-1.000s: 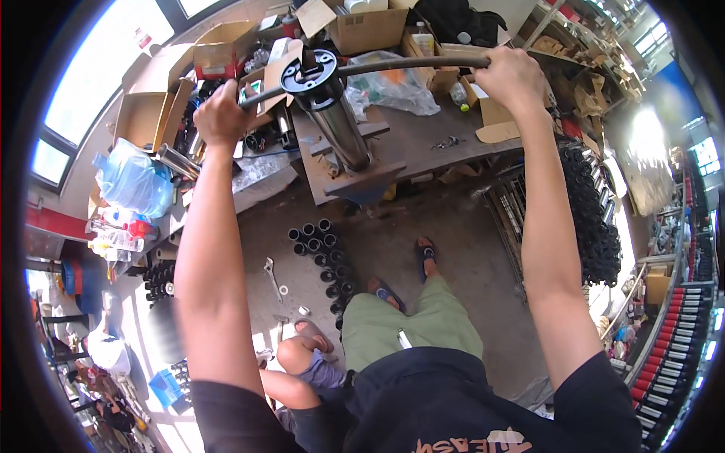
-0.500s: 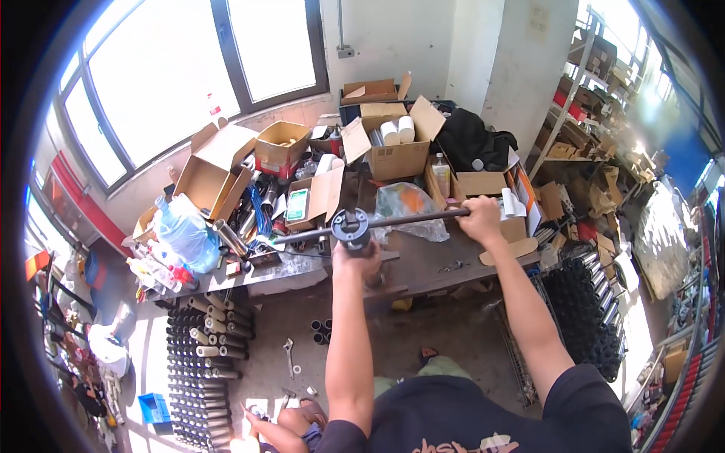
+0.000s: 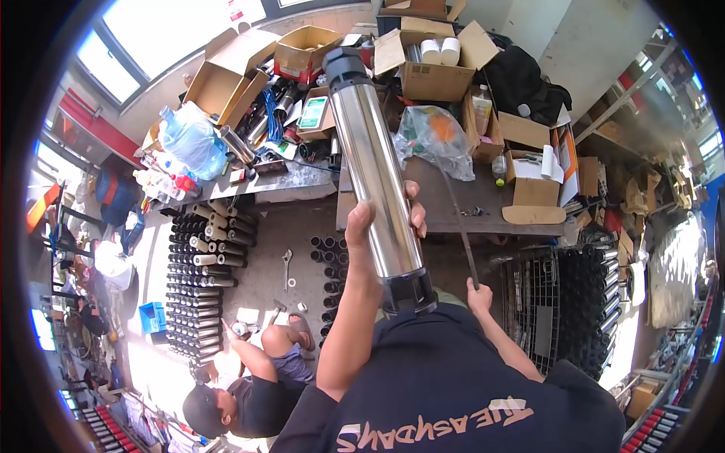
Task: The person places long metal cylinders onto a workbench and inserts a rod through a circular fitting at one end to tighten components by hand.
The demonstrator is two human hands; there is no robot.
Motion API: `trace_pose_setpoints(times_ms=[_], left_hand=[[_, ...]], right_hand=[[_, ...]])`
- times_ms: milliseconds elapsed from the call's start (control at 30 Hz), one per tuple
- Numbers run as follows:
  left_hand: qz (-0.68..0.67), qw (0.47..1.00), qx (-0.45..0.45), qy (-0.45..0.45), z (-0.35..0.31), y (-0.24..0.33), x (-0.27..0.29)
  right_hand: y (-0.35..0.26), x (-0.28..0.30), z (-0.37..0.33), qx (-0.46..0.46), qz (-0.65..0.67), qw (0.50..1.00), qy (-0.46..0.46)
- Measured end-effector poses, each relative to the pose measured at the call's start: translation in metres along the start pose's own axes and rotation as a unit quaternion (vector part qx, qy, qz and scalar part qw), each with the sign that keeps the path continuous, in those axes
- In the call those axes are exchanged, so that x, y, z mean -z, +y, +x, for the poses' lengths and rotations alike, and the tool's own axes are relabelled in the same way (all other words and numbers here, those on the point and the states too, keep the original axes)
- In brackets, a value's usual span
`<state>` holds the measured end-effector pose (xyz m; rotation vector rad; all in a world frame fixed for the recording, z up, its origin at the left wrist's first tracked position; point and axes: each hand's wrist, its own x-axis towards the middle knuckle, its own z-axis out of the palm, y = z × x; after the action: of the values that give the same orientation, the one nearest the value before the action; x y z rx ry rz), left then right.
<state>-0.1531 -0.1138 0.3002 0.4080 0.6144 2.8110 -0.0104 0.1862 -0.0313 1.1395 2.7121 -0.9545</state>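
My left hand (image 3: 364, 226) is wrapped round a shiny metal cylinder (image 3: 371, 166) with black end fittings, holding it lengthwise before my chest. Its far end cap (image 3: 346, 66) points toward the boxes, and the near black end (image 3: 409, 293) lies close to my shirt. Down at my right side, my right hand (image 3: 479, 294) is closed round the lower end of a long dark rod (image 3: 462, 234). That rod slants up past the table edge, apart from the cylinder.
The worktable (image 3: 513, 223) carries an open cardboard box (image 3: 434, 79), a clear plastic bag (image 3: 434, 140) and a large blue-tinted bottle (image 3: 189, 143). Stacked tubes (image 3: 200, 279) stand at left, beside a seated person (image 3: 257, 385). A wire cage (image 3: 532, 302) and more black tubes stand at right.
The rod, earlier lying across the cylinder's black end, is now off it. My right hand has come down and back with the rod. The cylinder has tipped to show its full length.
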Motion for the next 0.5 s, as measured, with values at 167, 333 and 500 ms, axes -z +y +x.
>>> trace_pose_setpoints(times_ms=[167, 333, 500], left_hand=[[0.041, 0.998, -0.027, -0.047, 0.018, -0.008, -0.013], [0.054, 0.998, -0.026, 0.004, 0.006, -0.006, -0.01], [0.136, 0.984, -0.033, 0.113, -0.002, 0.004, -0.017]], right_hand=[[-0.028, -0.022, 0.045, -0.037, 0.008, 0.995, -0.088], [-0.046, -0.047, 0.064, -0.039, 0.026, 0.991, -0.125], [-0.049, -0.073, 0.088, -0.06, 0.024, 0.983, -0.169]])
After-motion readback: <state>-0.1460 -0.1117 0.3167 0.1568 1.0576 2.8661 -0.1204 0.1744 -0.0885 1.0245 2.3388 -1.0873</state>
